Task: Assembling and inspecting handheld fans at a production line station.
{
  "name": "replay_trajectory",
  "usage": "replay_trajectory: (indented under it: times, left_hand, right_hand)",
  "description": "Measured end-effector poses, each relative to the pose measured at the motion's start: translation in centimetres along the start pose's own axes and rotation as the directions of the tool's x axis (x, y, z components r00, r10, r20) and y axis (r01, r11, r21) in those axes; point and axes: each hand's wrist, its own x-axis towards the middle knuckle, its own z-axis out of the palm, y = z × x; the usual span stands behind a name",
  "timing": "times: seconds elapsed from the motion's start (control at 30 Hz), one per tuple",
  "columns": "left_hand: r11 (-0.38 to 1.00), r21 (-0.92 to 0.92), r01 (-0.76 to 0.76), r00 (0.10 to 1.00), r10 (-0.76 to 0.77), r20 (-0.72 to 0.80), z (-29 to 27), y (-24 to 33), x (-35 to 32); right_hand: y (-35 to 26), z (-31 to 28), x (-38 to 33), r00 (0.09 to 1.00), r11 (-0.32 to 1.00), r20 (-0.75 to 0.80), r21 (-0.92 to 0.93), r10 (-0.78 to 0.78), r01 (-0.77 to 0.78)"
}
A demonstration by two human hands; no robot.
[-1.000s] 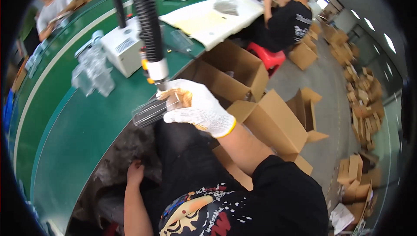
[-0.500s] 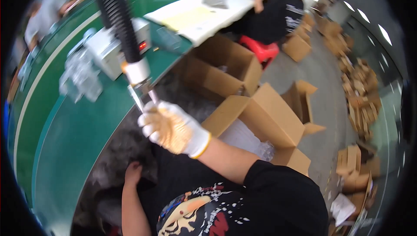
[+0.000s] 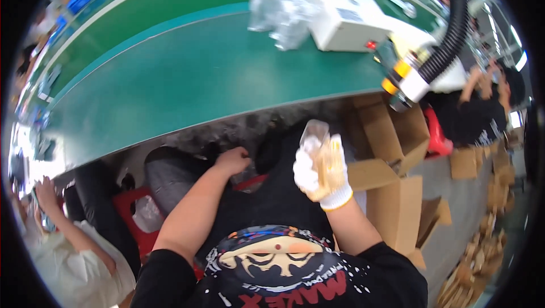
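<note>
My right hand (image 3: 322, 173), in a white glove with a tan palm and yellow cuff trim, is raised in front of my torso, below the bench edge. Its fingers are closed round a small clear plastic piece (image 3: 316, 131), whose top sticks up above them. My bare left hand (image 3: 233, 161) rests low near my lap, fingers curled in; whether anything is inside them is hidden. A black ribbed hose (image 3: 452, 38) hangs to the upper right of my gloved hand, ending in a white and yellow nozzle (image 3: 407, 81) apart from it.
The green workbench (image 3: 227, 75) curves across in front. On it stand a white box-shaped device (image 3: 349, 21) with a red light and crumpled clear plastic bags (image 3: 284, 10). Open cardboard boxes (image 3: 400, 206) are at my right. One co-worker (image 3: 74, 251) sits left, another (image 3: 477, 106) far right.
My view has turned left along the bench. My right hand has come away from the hose nozzle, down toward my torso, and the clear plastic piece now shows in it. My left hand stays low.
</note>
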Motion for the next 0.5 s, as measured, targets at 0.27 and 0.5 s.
replay_trajectory:
  times: [0.27, 0.5]
  left_hand:
    - [0.998, 0.067, 0.021, 1.000, -0.020, -0.012, -1.3, 2.6, -2.1]
    - [0.914, 0.405, -0.012, 0.697, 0.298, -0.652, -12.4, -0.2, -2.4]
  right_hand:
    - [3.4, 0.9, 2.5, 0.836, 0.718, -0.159, -0.445, 0.525, -0.535]
    - [1.8, -2.1, 6.9, 0.746, 0.473, -0.255, -0.638, 0.615, -0.608]
